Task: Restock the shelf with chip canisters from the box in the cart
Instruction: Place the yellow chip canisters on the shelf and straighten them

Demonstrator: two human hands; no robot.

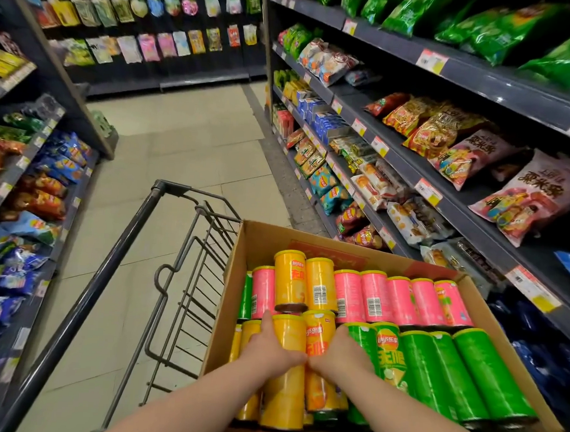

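Note:
A cardboard box (pixel 262 241) sits in a black wire cart (pixel 165 188) and holds several chip canisters lying on their sides: yellow, pink (pixel 375 298) and green (pixel 487 372). My left hand (pixel 271 343) curls round the left yellow canister (pixel 284 392) in the near row. My right hand (pixel 342 353) curls round the yellow canister beside it (pixel 318 333). Both hands meet over the two cans. Two more yellow canisters (pixel 291 279) lie on top in the far row.
Snack shelves (pixel 445 199) run along the right of the aisle, packed with bags. Another shelf unit (pixel 20 206) with bagged chips lines the left. Tiled floor (pixel 188 136) stretches ahead to a wall of hanging packets (pixel 161 41).

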